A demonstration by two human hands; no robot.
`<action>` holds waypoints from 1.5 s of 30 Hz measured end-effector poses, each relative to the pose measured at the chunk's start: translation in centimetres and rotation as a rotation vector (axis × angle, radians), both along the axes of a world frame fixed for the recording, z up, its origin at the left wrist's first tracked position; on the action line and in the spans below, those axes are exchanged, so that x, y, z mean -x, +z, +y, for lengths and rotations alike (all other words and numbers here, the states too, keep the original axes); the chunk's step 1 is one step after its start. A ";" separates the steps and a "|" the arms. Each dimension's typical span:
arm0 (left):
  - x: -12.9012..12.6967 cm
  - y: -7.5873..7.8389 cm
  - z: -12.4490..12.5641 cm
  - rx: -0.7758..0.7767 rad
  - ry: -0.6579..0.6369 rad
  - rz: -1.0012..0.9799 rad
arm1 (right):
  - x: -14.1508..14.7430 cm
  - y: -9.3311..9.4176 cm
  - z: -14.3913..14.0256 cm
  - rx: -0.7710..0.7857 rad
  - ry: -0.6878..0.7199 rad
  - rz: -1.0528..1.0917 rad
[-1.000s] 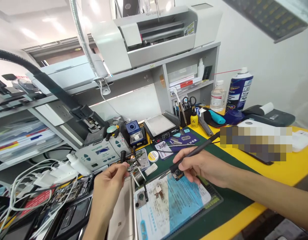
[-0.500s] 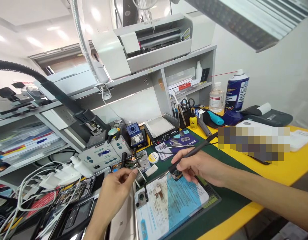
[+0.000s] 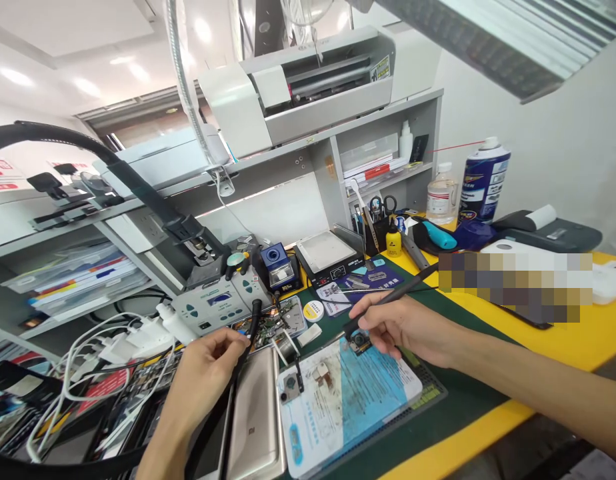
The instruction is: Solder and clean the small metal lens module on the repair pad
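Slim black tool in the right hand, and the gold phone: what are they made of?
Black tool: probably plastic or rubber, given its dull, matte surface.
Gold phone: perhaps metal or metallic-painted plastic; its back has a smooth, satiny sheen.

Lamp (image 3: 518, 50): cut by top edge, upper right | black tool (image 3: 405, 288): rear end lost at mosaic patch (image 3: 513, 287), right | left fingers (image 3: 233, 347): grip too small to tell, lower left | white-and-blue pad (image 3: 345, 410): print unreadable
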State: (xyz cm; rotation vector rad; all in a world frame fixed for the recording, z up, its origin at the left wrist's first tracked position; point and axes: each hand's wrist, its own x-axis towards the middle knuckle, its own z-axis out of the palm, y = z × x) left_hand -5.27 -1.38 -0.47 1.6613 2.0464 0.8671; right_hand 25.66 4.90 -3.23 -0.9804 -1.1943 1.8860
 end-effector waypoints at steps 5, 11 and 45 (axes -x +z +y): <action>-1.8 0.0 -1.8 0.054 -0.144 0.035 | 0.0 -0.2 0.3 -0.002 -0.028 0.052; -7.2 -0.5 -4.0 0.054 -0.245 0.242 | 0.0 -0.3 0.4 -0.007 -0.042 0.090; -9.7 -1.9 -2.6 0.036 -0.334 0.463 | -0.2 0.7 0.8 -0.006 0.085 -0.052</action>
